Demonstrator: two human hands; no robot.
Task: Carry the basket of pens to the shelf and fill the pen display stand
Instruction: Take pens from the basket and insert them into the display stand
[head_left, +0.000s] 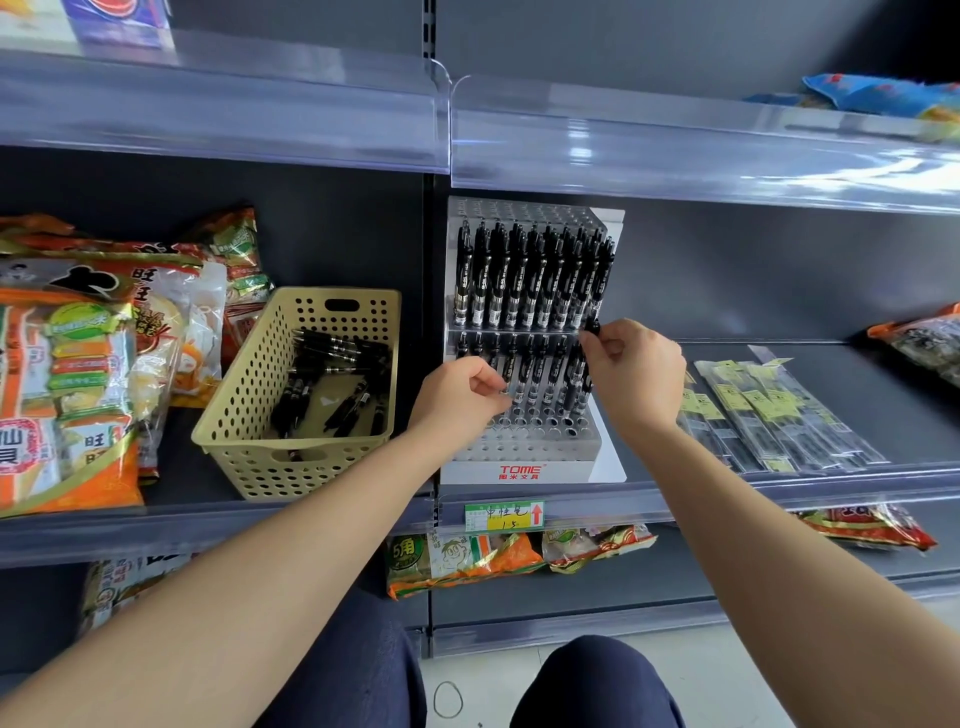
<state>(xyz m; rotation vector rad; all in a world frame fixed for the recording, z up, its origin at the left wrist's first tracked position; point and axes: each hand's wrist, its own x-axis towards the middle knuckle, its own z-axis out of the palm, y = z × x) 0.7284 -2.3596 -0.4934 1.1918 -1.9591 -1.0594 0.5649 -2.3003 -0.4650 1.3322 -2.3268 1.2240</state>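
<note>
Head view, read from left to right. At far left, orange and white snack bags (67, 374) lie stacked on the shelf (909, 421). Just beside them stands the tan perforated basket (244, 410), on the same shelf, its near handle slot facing the viewer. Inside lie the loose pens (332, 374), black, heaped mainly toward the far and right walls. Part of the basket floor shows bare.

The left hand (457, 389) reaches past the basket's right wall to the pen display stand (519, 470). Its fingers are curled narrow. Thumb and fingertips pinch the barrel of a lower-row pen (521, 397) near the left of that tier.

The stand is white and stepped, with a red brand mark on its front lip. It sits right of the basket, at the shelf's front edge. Its upper tier carries a full row of upright black pens (530, 280). The lower tier is partly filled, and open holes show in the front rows.

The right hand (636, 374) is at the stand's right edge. Its fingers pinch the top of a black pen (592, 328), which is held upright, with its tip down among the rightmost holes of the lower tier.

A green and yellow price label (504, 515) is clipped to the shelf rail below the stand. Further right, flat clear packets (769, 410) with yellow tags lie on the shelf, apart from the stand.
</note>
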